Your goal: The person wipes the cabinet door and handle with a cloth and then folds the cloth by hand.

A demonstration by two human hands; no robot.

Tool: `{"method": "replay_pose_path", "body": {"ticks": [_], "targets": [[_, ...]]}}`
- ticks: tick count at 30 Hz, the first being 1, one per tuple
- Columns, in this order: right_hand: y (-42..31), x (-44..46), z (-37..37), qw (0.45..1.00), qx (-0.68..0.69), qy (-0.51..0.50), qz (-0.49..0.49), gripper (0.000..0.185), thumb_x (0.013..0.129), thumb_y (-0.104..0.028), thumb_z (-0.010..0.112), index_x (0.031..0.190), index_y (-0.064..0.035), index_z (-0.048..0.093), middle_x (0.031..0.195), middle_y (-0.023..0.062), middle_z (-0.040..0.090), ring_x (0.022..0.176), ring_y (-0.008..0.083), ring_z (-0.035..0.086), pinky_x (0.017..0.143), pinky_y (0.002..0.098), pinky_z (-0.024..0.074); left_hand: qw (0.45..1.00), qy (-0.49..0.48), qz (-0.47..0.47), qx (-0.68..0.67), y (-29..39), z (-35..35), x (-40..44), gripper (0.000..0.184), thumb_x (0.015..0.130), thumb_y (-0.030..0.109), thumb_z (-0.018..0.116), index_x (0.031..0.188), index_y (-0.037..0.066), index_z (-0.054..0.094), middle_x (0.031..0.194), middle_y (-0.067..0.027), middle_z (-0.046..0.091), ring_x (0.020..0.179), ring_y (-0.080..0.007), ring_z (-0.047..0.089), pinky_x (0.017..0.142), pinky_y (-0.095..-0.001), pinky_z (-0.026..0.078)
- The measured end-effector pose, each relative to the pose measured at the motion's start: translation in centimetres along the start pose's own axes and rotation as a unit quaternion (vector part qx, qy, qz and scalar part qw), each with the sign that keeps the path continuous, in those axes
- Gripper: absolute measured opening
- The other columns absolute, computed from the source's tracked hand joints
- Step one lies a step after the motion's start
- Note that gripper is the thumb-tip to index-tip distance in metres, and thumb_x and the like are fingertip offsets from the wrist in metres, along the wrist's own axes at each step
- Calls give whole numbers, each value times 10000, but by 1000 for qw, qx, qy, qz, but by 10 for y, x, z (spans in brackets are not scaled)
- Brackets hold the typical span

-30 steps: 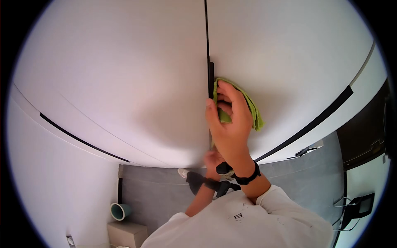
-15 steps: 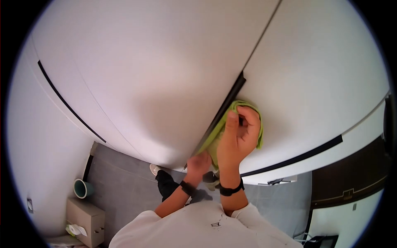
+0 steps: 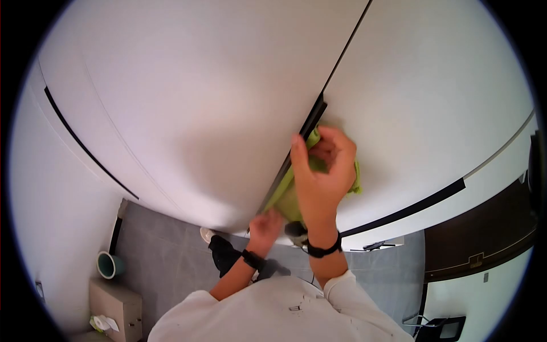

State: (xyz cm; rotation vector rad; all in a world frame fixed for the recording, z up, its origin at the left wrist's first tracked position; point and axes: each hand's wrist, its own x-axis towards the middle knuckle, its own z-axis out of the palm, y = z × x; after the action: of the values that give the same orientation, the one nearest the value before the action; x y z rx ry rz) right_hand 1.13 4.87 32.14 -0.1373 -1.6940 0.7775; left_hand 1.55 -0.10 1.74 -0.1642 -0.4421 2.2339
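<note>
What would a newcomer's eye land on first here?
Probably the bright green cloth, spanning from the right hand, at a long black handle, down to the left hand. Next, the white panels filling the upper view, and the round teal container at lower left.

Showing soft, matt textile with a slightly rough surface on the green cloth [image 3: 288,199]. Displaying smooth black, low-sheen facing along the handle strip [image 3: 313,118], looking like either coated metal or plastic. Presenting smooth, matt white on the door panels [image 3: 199,85]. Exhibiting smooth, faintly mottled grey on the floor [image 3: 171,242]. Appearing as smooth, plastic-like teal on the bucket [image 3: 118,266], matt white fabric on the shirt [image 3: 256,313], and dark, wood-like brown on the far door [image 3: 484,231].
</note>
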Motion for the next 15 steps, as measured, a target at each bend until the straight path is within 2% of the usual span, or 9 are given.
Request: {"method": "replay_pose_path", "body": {"ticks": [3,4,5,6,7,10,12,13,15], "targets": [[-3,9,2,999,37,-2,20,255,766,-46,749,969,-22,596,820,42,612,627,121,605,595,241,481,1000,4,22,-19,-1,10,-9,222,850,119,498,1022,-1,571,1108,-161,605,1101,-280,536,955,-417,409],[0,11,1,1000,15,-6,-26,272,761,-43,754,981,-26,594,805,43,608,606,119,600,579,239,480,999,16,34,-27,0,13,-10,222,850,119,498,1022,-1,571,1108,-161,605,1101,-280,536,955,-417,409],[0,11,-1,1000,15,-18,-15,272,761,-43,754,981,-26,594,805,43,608,606,119,600,579,239,480,999,0,24,-29,3,16,-9,259,865,98,479,1094,-5,545,1149,-153,607,1104,-271,556,987,-429,389],[-2,12,-3,999,24,-39,-5,303,773,-39,755,1010,-16,567,837,49,605,644,107,589,608,230,484,999,-18,10,-31,5,18,-8,304,880,77,460,1165,-9,519,1190,-145,609,1107,-262,576,1019,-441,369],[-2,12,-4,998,33,-57,3,334,786,-34,755,1040,-7,540,868,55,601,683,94,577,636,221,487,999,-11,14,-35,4,23,-8,304,880,77,460,1165,-9,519,1190,-145,609,1107,-262,576,1019,-441,369],[1,8,-4,996,42,-74,5,400,777,-46,767,1092,0,526,976,80,575,777,107,573,678,238,496,998,37,7,-55,1,39,-3,256,886,159,469,1064,-3,557,1129,-160,606,1090,-282,544,984,-440,400],[3,2,-4,996,35,-77,1,438,769,-51,774,1120,2,518,1043,98,557,834,116,569,705,248,501,980,118,20,-159,-1,44,-1,301,879,139,466,1124,-20,536,1166,-164,594,1076,-285,551,992,-433,404],[4,-1,-6,994,19,-98,-35,480,777,-34,752,1173,3,484,1108,114,521,893,132,552,736,261,505,980,121,19,-158,-3,42,-2,301,879,139,466,1124,-20,536,1166,-164,594,1076,-285,551,992,-433,404],[7,-1,-8,991,6,-114,-72,523,784,-18,730,1226,3,451,1173,131,486,952,148,535,768,274,508,993,92,76,-6,-8,40,-4,344,853,101,501,1183,5,520,1199,-141,581,1076,-293,555,987,-415,415]]}}
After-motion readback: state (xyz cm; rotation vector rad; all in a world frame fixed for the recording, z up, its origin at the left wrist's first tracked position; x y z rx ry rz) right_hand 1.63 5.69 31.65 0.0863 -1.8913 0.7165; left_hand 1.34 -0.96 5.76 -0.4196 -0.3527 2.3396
